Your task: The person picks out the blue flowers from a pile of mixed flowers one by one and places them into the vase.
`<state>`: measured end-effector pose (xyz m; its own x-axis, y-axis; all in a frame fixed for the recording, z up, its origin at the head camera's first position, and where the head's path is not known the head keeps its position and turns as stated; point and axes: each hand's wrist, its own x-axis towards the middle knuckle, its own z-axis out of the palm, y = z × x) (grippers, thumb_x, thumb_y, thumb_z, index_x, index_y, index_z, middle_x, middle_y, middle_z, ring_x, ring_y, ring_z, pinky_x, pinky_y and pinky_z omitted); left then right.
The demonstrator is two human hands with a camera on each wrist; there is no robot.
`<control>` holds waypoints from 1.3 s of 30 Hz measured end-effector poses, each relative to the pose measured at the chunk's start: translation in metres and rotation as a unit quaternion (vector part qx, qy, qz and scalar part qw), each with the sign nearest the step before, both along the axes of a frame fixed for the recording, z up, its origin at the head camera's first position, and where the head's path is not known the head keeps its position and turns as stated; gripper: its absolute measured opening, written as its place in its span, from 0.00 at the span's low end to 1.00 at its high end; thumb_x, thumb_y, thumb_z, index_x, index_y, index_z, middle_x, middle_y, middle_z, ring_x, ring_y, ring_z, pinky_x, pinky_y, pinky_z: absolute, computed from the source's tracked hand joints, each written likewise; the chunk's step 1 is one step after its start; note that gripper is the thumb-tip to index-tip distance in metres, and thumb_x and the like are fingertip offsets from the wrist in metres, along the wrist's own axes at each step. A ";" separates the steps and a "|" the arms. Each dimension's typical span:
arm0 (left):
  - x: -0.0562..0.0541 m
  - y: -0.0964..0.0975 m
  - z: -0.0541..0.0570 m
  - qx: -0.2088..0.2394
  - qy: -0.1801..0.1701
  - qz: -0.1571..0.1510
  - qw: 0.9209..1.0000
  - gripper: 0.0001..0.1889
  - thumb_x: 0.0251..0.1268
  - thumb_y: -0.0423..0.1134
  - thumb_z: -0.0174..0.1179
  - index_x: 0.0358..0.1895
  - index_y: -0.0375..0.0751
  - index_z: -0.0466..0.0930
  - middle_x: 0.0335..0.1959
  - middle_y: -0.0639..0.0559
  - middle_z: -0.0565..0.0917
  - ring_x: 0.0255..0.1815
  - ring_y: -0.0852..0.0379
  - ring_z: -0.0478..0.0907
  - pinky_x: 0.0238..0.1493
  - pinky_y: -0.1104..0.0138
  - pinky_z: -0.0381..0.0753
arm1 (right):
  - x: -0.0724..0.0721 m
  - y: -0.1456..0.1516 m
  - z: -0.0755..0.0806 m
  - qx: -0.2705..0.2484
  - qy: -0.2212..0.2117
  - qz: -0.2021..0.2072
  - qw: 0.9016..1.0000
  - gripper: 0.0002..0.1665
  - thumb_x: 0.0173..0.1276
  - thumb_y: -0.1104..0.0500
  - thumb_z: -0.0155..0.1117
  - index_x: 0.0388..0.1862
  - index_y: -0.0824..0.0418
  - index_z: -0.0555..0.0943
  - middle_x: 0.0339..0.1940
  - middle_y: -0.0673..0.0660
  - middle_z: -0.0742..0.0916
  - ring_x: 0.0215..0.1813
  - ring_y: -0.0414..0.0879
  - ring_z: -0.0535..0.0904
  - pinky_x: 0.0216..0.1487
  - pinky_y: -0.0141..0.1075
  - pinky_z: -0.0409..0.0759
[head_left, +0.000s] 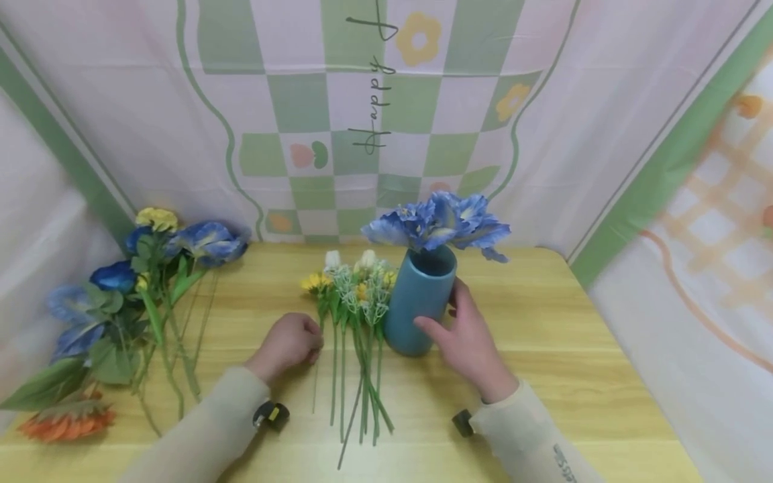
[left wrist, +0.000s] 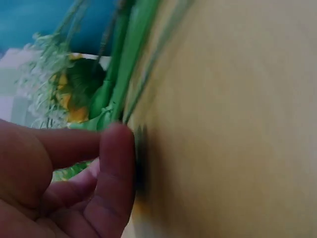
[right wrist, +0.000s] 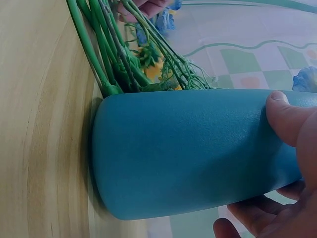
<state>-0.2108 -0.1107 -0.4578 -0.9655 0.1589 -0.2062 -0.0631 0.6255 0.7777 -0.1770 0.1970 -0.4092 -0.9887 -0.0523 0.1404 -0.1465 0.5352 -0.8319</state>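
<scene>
My right hand (head_left: 471, 345) holds a blue-green vase (head_left: 413, 305) around its right side, thumb across the front. The vase stands on the wooden table, and large blue artificial flowers (head_left: 443, 225) spread over its mouth. With thumb and fingertips, my left hand (head_left: 288, 345) pinches a thin green stem (left wrist: 148, 74) at the left edge of a loose bunch. That bunch, just left of the vase, has a yellow flower (head_left: 316, 282), white buds (head_left: 332, 259) and pale green sprigs (head_left: 356, 295). Its green stems (head_left: 365, 389) point toward the table's front edge.
More artificial flowers lie on the left of the table (head_left: 531, 416): blue blooms (head_left: 208, 243), a yellow one (head_left: 157, 219), a dark blue rose (head_left: 113, 276) and an orange flower (head_left: 66, 422). A printed checkered cloth (head_left: 356, 100) hangs behind the table.
</scene>
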 end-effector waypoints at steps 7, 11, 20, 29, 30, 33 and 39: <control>0.005 0.006 0.004 -0.111 0.056 -0.049 0.991 0.15 0.65 0.37 0.65 0.20 0.44 0.74 0.18 0.53 0.75 0.20 0.55 0.72 0.28 0.61 0.75 | 0.001 0.001 0.001 -0.001 0.000 0.003 1.000 0.59 0.63 0.37 0.70 0.81 0.59 0.50 0.75 0.63 0.66 0.71 0.58 0.66 0.67 0.56 0.68; 0.011 0.004 0.009 -0.139 0.069 -0.053 0.986 0.19 0.72 0.39 0.58 0.18 0.44 0.72 0.17 0.53 0.74 0.19 0.55 0.70 0.26 0.61 0.75 | 0.000 0.001 0.001 0.001 -0.001 0.002 1.000 0.59 0.63 0.38 0.70 0.81 0.59 0.50 0.75 0.63 0.66 0.71 0.59 0.66 0.67 0.56 0.67; 0.027 -0.030 0.022 -0.176 0.095 -0.071 0.977 0.10 0.67 0.37 0.61 0.26 0.41 0.81 0.25 0.52 0.81 0.26 0.54 0.76 0.37 0.53 0.81 | -0.001 0.001 0.001 0.007 -0.002 0.001 1.000 0.60 0.63 0.37 0.70 0.81 0.59 0.50 0.75 0.63 0.66 0.71 0.59 0.66 0.68 0.57 0.67; 0.026 -0.095 0.051 -0.281 0.182 -0.009 0.942 0.10 0.67 0.33 0.59 0.29 0.30 0.77 0.21 0.44 0.78 0.22 0.44 0.76 0.27 0.49 0.80 | -0.001 0.001 0.001 0.005 -0.004 -0.001 1.000 0.60 0.62 0.36 0.70 0.81 0.58 0.49 0.76 0.63 0.65 0.72 0.59 0.65 0.68 0.58 0.66; 0.024 -0.102 0.055 -0.290 0.173 -0.003 0.941 0.10 0.68 0.33 0.57 0.29 0.29 0.77 0.21 0.43 0.77 0.22 0.43 0.76 0.26 0.48 0.80 | -0.001 0.001 0.001 0.005 -0.002 0.000 1.000 0.60 0.63 0.36 0.70 0.81 0.58 0.49 0.76 0.63 0.65 0.72 0.59 0.65 0.68 0.58 0.66; 0.012 -0.122 0.067 -0.304 0.109 0.014 0.946 0.13 0.70 0.32 0.52 0.27 0.27 0.76 0.22 0.38 0.77 0.23 0.40 0.77 0.24 0.46 0.79 | -0.001 0.001 0.001 0.007 0.002 0.000 1.000 0.59 0.63 0.37 0.70 0.81 0.58 0.49 0.76 0.63 0.65 0.72 0.60 0.65 0.67 0.59 0.66; -0.013 -0.150 0.067 -0.310 0.031 0.042 0.949 0.11 0.63 0.27 0.46 0.29 0.24 0.78 0.30 0.27 0.80 0.28 0.33 0.79 0.23 0.45 0.80 | -0.001 0.001 -0.001 0.015 -0.006 -0.004 1.000 0.60 0.63 0.36 0.70 0.81 0.59 0.49 0.76 0.63 0.65 0.72 0.60 0.65 0.68 0.58 0.66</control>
